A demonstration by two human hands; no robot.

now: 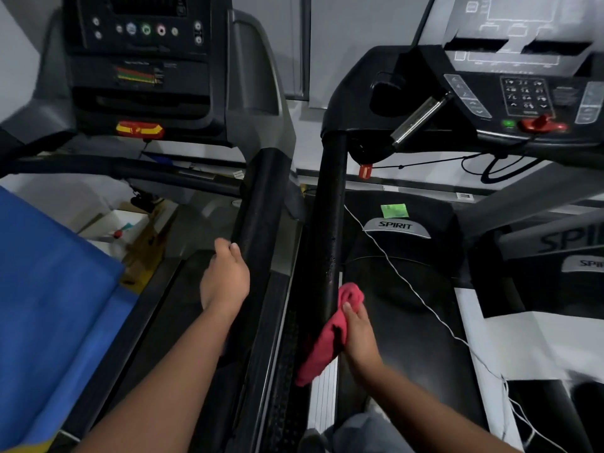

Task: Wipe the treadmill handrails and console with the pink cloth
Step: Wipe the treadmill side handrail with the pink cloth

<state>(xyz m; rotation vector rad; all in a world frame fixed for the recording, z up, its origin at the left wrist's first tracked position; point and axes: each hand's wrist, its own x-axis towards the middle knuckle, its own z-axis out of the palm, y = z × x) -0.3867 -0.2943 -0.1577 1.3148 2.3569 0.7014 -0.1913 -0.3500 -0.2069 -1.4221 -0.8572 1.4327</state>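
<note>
My right hand (358,335) grips the pink cloth (327,338) and wraps it round the near end of the right treadmill's black left handrail (331,207). The cloth's loose end hangs below the rail. That handrail runs up to the right treadmill's console (523,89) with its keypad and red safety key. My left hand (225,276) is beside the left treadmill's black right handrail (261,207), thumb near the rail, fingers loosely curled, holding nothing. The left treadmill's console (140,53) is at the top left.
A blue mat or cover (49,305) fills the lower left. A thin white cord (408,279) crosses the right treadmill's belt. Boxes and clutter (130,230) lie on the floor ahead of the left treadmill. Another treadmill base (581,263) stands at the far right.
</note>
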